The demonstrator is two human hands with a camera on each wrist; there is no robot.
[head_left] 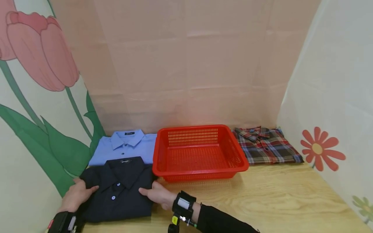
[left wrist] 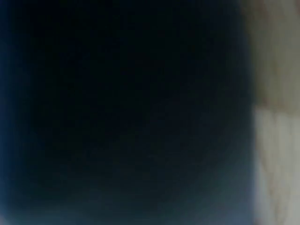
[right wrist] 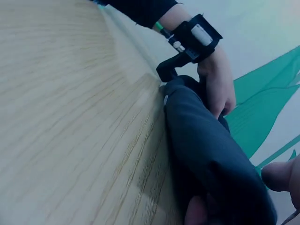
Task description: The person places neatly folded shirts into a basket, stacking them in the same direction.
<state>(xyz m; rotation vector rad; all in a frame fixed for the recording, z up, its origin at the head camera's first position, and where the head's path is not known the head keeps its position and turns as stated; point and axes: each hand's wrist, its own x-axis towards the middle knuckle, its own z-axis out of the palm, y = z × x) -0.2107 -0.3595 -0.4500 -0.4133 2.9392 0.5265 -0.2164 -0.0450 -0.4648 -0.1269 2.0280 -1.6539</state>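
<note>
A folded dark navy shirt [head_left: 125, 204] with a collar and pale buttons is held between both hands at the table's left front. My left hand [head_left: 77, 194] grips its left side, thumb on top. At the opposite side my right hand [head_left: 159, 195] pinches the edge. In the right wrist view, the shirt [right wrist: 206, 136] appears slightly raised off the wood, with a thumb [right wrist: 281, 176] above it and a fingertip below. A dark blur, too close to make out, fills most of the left wrist view.
A red plastic basket [head_left: 201, 177] stands mid-table, close to the navy shirt's right side. Behind that shirt lies a folded light blue shirt [head_left: 131, 149]. A folded plaid shirt [head_left: 268, 149] lies right of the basket. Walls border the wooden table [head_left: 262, 200] at back and sides.
</note>
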